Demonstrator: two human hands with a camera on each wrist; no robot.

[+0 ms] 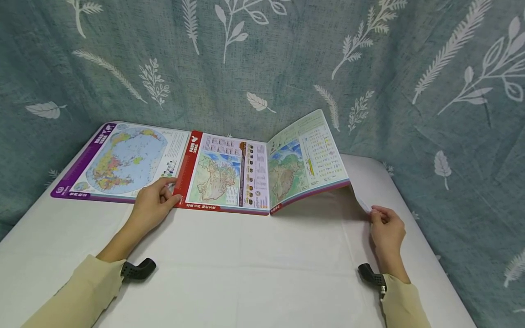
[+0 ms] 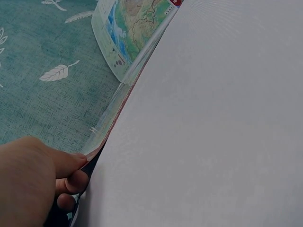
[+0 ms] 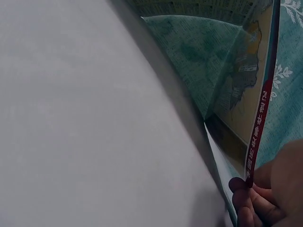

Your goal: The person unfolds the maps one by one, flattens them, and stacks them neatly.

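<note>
A folding map with a red border (image 1: 217,175) lies on the table, upside down to me. Its left panel is flat, its middle panel (image 1: 305,159) slants upward, and a further fold drops from there to the right. My left hand (image 1: 153,200) pinches the near left corner of the red-bordered map, thumb on top in the left wrist view. My right hand (image 1: 387,228) pinches the corner of the far right fold; the right wrist view shows its red strip (image 3: 259,127) between thumb and fingers. Left of it lies a purple-bordered world map (image 1: 127,157), close to my left hand.
The table has a white cover (image 1: 246,264). Behind and to the right hangs a blue-green curtain (image 1: 287,68) with white leaf prints, close to the far edges of the maps. A black wrist device (image 1: 139,269) sits at the left sleeve, another (image 1: 371,275) at the right.
</note>
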